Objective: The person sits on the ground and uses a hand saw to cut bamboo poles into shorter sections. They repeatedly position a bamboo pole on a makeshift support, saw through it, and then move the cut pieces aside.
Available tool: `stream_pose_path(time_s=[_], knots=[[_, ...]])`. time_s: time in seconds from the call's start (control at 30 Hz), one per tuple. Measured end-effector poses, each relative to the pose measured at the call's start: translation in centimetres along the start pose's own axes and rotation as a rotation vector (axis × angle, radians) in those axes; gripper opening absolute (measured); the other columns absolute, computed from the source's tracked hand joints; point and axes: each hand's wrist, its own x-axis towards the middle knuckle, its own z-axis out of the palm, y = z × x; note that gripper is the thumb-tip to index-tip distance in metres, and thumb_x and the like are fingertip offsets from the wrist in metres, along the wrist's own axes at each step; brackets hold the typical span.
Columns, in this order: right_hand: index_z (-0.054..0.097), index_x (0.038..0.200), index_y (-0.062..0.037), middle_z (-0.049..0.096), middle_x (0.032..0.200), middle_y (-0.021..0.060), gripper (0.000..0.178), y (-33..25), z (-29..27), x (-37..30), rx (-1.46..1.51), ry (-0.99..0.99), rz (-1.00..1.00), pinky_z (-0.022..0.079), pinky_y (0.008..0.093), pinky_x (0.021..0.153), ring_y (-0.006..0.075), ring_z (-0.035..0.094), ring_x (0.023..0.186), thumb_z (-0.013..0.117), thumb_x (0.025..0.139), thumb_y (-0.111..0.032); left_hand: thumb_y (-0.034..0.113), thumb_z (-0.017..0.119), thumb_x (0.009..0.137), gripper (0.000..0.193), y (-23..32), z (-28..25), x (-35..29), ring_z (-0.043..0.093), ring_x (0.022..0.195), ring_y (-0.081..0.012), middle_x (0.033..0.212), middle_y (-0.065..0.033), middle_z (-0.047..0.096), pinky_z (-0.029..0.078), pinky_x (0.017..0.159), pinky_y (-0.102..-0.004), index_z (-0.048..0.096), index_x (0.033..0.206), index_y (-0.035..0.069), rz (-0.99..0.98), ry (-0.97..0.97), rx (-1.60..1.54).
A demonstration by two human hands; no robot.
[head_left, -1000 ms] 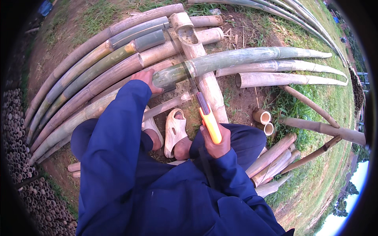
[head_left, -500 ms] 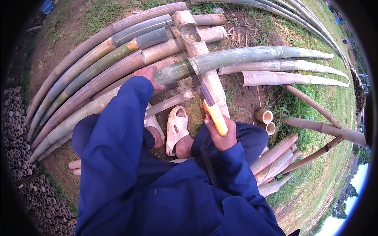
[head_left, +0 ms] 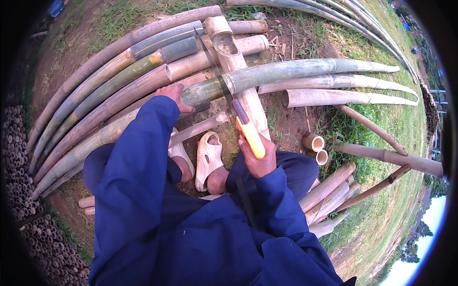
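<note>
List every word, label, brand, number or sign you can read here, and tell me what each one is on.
None: no readable text shows.
Saw handle: no legible lettering.
Green bamboo pole: no writing visible.
Blue jacket: one small pale mark, too small to make out.
Blue object at upper left: too blurred to tell.

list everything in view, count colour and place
Green pole: one, green, centre
Notched bamboo: one, tan, under green pole
Handsaw: one, orange handle, dark blade, across green pole
Long poles: several, tan and green, left
Far poles: several, greenish, upper right
Pale poles: two, tan, right
Short tubes: two, tan, right
Bamboo lengths: several, tan, lower right
Bamboo stack: many, tan, far left
Sandals: two, cream, centre
Left hand: one, blue sleeve, at green pole's left end
Right hand: one, blue sleeve, gripping handsaw
</note>
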Motion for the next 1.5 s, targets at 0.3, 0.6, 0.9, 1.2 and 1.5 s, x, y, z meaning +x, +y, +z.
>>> stream_pose_path(time_s=[0.3, 0.6, 0.9, 1.2, 1.5], knots=[[0.073, 0.117, 0.0018, 0.077, 0.093, 0.0195, 0.027, -1.1, -3.4, -10.7, -0.072, 0.028, 0.050, 0.058, 0.0337, 0.076, 0.0274, 0.079, 0.085, 0.070, 0.090, 0.000, 0.053, 0.086, 0.060, 0.089, -0.1, 1.4, -0.2, 0.070, 0.109, -0.0400, 0.113, -0.0239, 0.073, 0.052, 0.100, -0.0488, 0.064, 0.133, 0.006, -0.046, 0.001, -0.035], [0.071, 0.117, 0.0046, 0.076, 0.092, 0.0161, 0.026, -1.4, -4.0, -9.4, -0.030, -0.006, 0.026, 0.056, 0.0301, 0.076, 0.0200, 0.075, 0.082, 0.069, 0.092, -0.001, 0.052, 0.086, 0.066, 0.085, -0.5, 0.9, -0.7, 0.071, 0.105, -0.0395, 0.108, -0.0233, 0.074, 0.055, 0.096, -0.0471, 0.062, 0.129, 0.002, 0.014, 0.026, 0.008], [0.070, 0.107, 0.0050, 0.070, 0.077, 0.0142, 0.018, 1.1, -1.0, -2.6, 0.036, 0.040, -0.015, 0.052, 0.0324, 0.065, 0.0163, 0.065, 0.065, 0.073, 0.092, -0.004, 0.059, 0.086, 0.060, 0.090, -0.5, -0.3, 1.3, 0.071, 0.106, -0.0389, 0.111, -0.0225, 0.074, 0.054, 0.097, -0.0467, 0.066, 0.127, 0.003, 0.007, -0.001, -0.003], [0.072, 0.117, 0.0030, 0.074, 0.086, 0.0161, 0.026, -2.2, -5.0, -11.9, -0.082, 0.053, 0.039, 0.055, 0.0315, 0.069, 0.0228, 0.074, 0.073, 0.070, 0.091, 0.000, 0.057, 0.088, 0.058, 0.097, -0.9, 0.9, 0.8, 0.070, 0.111, -0.0389, 0.116, -0.0230, 0.073, 0.053, 0.101, -0.0467, 0.064, 0.135, 0.004, 0.000, -0.053, -0.043], [0.072, 0.118, 0.0031, 0.076, 0.093, 0.0169, 0.027, -1.1, -6.0, -11.0, -0.083, -0.046, 0.056, 0.056, 0.0326, 0.074, 0.0250, 0.076, 0.080, 0.071, 0.091, 0.000, 0.062, 0.087, 0.059, 0.100, -1.8, 0.8, 0.9, 0.069, 0.114, -0.0395, 0.120, -0.0236, 0.072, 0.052, 0.102, -0.0473, 0.063, 0.137, 0.004, 0.005, -0.049, -0.028]])
